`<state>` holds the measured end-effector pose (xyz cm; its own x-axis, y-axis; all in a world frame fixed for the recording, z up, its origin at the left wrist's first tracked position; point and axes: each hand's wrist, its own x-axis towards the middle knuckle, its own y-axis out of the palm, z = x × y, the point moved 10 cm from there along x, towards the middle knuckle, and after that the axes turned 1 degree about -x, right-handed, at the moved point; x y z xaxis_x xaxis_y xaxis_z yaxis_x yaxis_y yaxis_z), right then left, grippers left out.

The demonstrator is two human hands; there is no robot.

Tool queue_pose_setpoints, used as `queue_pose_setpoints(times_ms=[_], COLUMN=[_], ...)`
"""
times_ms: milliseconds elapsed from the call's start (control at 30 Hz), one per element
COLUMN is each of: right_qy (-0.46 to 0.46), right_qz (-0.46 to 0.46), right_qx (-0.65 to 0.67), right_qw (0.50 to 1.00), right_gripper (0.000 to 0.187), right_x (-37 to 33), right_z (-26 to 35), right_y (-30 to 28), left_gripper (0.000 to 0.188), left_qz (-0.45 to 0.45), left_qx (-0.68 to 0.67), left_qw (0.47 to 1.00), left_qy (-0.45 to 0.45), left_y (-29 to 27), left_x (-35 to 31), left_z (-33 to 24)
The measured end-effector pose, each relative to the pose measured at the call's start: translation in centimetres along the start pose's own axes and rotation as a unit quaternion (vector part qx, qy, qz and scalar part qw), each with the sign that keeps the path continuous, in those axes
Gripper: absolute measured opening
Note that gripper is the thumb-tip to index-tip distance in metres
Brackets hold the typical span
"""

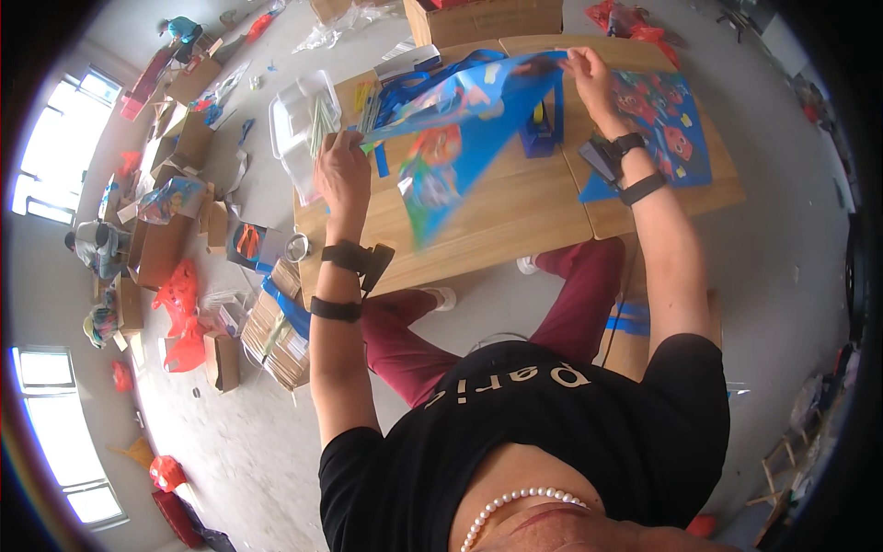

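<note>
A thin blue triangular sheet [478,120] with colourful cartoon prints is stretched between my hands over the wooden table [515,216]. My left hand [342,175], closed, pinches its left corner. At the far right end, the fingers of my right hand [590,81] grip the other corner. The lower point of the sheet hangs down and is blurred. A similar printed sheet [676,129] lies flat on the table, beside my right forearm. Behind the held sheet stands a blue tape dispenser [539,138], partly covered. Blue strips [405,90] lie along the table's far side.
A clear plastic bin [287,156] with thin sticks is at the table's left edge. A cardboard box [487,23] stands beyond the table. Cardboard bundles [276,340] and red bags [184,322] lie on the floor at left, where other people [97,248] are among boxes.
</note>
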<state>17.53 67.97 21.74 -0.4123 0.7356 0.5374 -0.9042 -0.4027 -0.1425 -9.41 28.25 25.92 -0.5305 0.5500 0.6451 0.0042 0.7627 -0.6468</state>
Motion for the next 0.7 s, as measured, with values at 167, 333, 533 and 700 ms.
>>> queue_pose_setpoints(times_ms=[167, 333, 533, 700], right_qy=[-0.175, -0.283, -0.143, -0.088], right_qz=[-0.016, 0.071, 0.139, 0.167], right_qx=[-0.057, -0.259, -0.254, -0.234], right_qw=[0.983, 0.921, 0.947, 0.954], right_gripper=[0.016, 0.012, 0.012, 0.011], right_x=[-2.4, -9.8, -19.3, -26.6], right_z=[9.3, 9.8, 0.6, -3.0], right_y=[1.5, 2.2, 1.8, 2.8], left_gripper=[0.017, 0.015, 0.014, 0.012], left_qz=[-0.057, -0.013, 0.124, 0.21], left_qx=[-0.038, -0.026, 0.059, 0.099], left_qw=[0.997, 0.999, 0.99, 0.972], left_qy=[0.026, 0.027, 0.03, -0.015], left_y=[-0.9, 2.0, 6.2, 7.1], left_x=[-1.2, -5.8, -14.9, -22.4], left_z=[0.7, 3.4, 7.6, 11.8])
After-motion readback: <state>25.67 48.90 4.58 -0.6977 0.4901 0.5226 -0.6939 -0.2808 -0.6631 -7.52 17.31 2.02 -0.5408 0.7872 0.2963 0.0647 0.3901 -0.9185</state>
